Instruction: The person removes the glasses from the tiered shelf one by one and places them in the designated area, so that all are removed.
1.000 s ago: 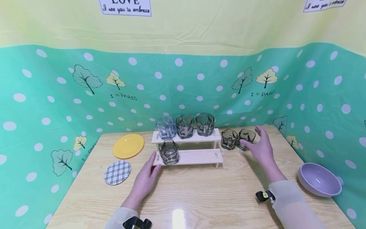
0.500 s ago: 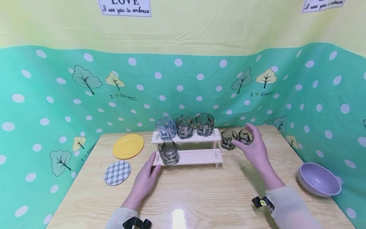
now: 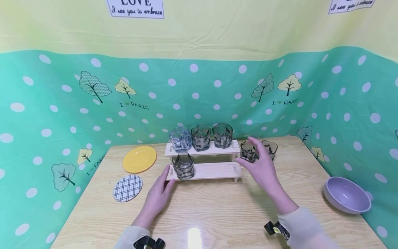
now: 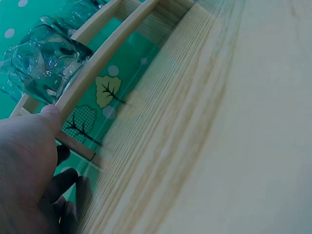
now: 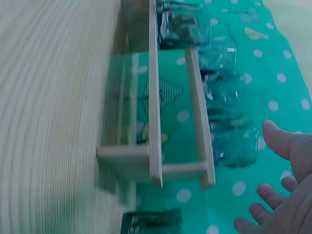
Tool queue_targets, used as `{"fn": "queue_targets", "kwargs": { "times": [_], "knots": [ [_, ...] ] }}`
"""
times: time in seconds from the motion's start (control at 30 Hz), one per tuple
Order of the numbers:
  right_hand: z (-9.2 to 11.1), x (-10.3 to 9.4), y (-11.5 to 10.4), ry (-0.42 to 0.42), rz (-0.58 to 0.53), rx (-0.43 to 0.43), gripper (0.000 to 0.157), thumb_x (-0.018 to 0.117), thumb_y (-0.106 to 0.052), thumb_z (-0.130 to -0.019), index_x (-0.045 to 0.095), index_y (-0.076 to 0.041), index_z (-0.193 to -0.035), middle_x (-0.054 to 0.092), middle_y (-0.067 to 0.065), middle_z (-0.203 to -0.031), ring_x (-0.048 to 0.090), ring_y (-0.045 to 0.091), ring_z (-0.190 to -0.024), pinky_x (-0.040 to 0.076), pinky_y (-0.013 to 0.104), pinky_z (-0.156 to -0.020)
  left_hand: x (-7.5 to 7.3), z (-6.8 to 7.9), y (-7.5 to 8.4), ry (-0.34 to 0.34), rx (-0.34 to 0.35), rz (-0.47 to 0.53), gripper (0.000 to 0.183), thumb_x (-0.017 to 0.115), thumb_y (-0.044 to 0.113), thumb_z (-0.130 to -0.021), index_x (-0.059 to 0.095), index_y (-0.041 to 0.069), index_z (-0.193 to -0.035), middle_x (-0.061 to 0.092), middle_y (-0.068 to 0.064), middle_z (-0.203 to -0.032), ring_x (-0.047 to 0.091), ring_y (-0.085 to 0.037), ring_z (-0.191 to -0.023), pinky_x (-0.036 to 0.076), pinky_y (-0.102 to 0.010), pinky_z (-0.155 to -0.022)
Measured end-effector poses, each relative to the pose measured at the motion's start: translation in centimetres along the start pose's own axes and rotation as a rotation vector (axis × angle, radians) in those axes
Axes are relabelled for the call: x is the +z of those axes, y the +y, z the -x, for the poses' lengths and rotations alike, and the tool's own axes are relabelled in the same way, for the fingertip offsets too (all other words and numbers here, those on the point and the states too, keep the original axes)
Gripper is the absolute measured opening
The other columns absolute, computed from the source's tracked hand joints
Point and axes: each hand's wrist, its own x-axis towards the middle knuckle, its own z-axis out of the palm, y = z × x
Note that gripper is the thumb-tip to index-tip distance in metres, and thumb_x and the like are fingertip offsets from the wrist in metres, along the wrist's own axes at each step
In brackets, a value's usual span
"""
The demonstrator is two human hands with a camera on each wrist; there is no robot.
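In the head view my left hand (image 3: 157, 193) is at the left end of the lower step of a pale wooden two-step rack (image 3: 214, 170). Its thumb touches the step's front corner, close by a smoky grey glass (image 3: 183, 166) standing there. My right hand (image 3: 261, 169) is off the rack's right end, fingers spread and holding nothing. Behind it two brownish glasses stand on the table, the left one (image 3: 246, 156) and the right one (image 3: 271, 148), both partly covered by the hand. Along the upper step stand a bluish glass (image 3: 180, 139) and two grey glasses, one in the middle (image 3: 200, 138) and one at the right (image 3: 222, 136).
A yellow plate (image 3: 139, 159) and a checked round coaster (image 3: 128, 188) lie left of the rack. At the table's right edge is a purple bowl (image 3: 347, 195). A green dotted cloth (image 3: 199, 93) hangs behind and along both sides of the wooden table (image 3: 217, 214).
My right hand has moved left from beside the right brownish glass to near the rack's right end, still empty. The left hand and the glasses have stayed in place.
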Motion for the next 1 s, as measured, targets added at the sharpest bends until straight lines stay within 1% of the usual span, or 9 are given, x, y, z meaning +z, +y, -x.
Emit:
{"fn": "queue_targets", "kwargs": {
  "times": [0.13, 0.3, 0.4, 0.53, 0.8, 1.0],
  "knots": [
    [0.5, 1.3, -0.7, -0.029, -0.040, -0.028, 0.099, 0.096, -0.023, -0.089, 0.039, -0.013, -0.170, 0.053, 0.010, -0.164, 0.044, 0.038, -0.154, 0.031, 0.060, -0.130, 0.0, 0.0, 0.0, -0.002, -0.002, 0.001, 0.069, 0.056, 0.040, -0.117, 0.028, 0.019, -0.177, 0.038, -0.024, -0.173, 0.038, -0.047, -0.158, 0.029, -0.063, -0.130],
    [1.1, 3.2, -1.7, -0.085, -0.099, -0.014, 0.100, 0.096, -0.025, -0.088, 0.040, -0.018, -0.170, 0.051, 0.007, -0.167, 0.044, 0.037, -0.154, 0.034, 0.058, -0.130, -0.1, 0.1, 0.0, -0.002, -0.004, 0.001, 0.069, 0.055, 0.040, -0.117, 0.027, 0.020, -0.177, 0.038, -0.024, -0.173, 0.038, -0.047, -0.158, 0.028, -0.062, -0.130],
    [1.4, 4.2, -2.4, -0.108, -0.130, -0.015, 0.099, 0.097, -0.023, -0.088, 0.041, -0.019, -0.169, 0.051, 0.005, -0.166, 0.046, 0.034, -0.154, 0.036, 0.056, -0.129, -0.1, 0.1, 0.0, -0.004, -0.005, 0.003, 0.069, 0.055, 0.040, -0.117, 0.027, 0.021, -0.178, 0.038, -0.023, -0.174, 0.037, -0.046, -0.159, 0.028, -0.062, -0.131],
    [1.7, 5.5, -3.0, -0.132, -0.139, -0.035, 0.098, 0.097, -0.021, -0.087, 0.042, -0.018, -0.168, 0.053, 0.005, -0.164, 0.049, 0.030, -0.153, 0.039, 0.051, -0.128, -0.1, 0.1, 0.0, -0.006, -0.004, 0.000, 0.070, 0.055, 0.041, -0.117, 0.026, 0.021, -0.178, 0.038, -0.024, -0.173, 0.037, -0.047, -0.158, 0.028, -0.063, -0.130],
    [2.0, 7.9, -4.0, -0.189, -0.171, -0.030, 0.101, 0.098, -0.020, -0.085, 0.042, -0.019, -0.169, 0.057, -0.001, -0.158, 0.053, 0.025, -0.149, 0.041, 0.046, -0.127, -0.1, 0.1, 0.1, -0.007, -0.006, -0.002, 0.069, 0.055, 0.041, -0.117, 0.027, 0.020, -0.178, 0.038, -0.025, -0.173, 0.037, -0.047, -0.158, 0.028, -0.062, -0.130],
    [2.2, 9.7, -4.4, -0.222, -0.174, -0.022, 0.100, 0.098, -0.021, -0.084, 0.044, -0.018, -0.169, 0.056, -0.002, -0.162, 0.052, 0.023, -0.150, 0.041, 0.043, -0.127, -0.1, 0.1, 0.0, -0.006, 0.002, -0.006, 0.070, 0.054, 0.042, -0.117, 0.026, 0.019, -0.178, 0.038, -0.025, -0.173, 0.037, -0.047, -0.158, 0.028, -0.063, -0.130]
  ]
}}
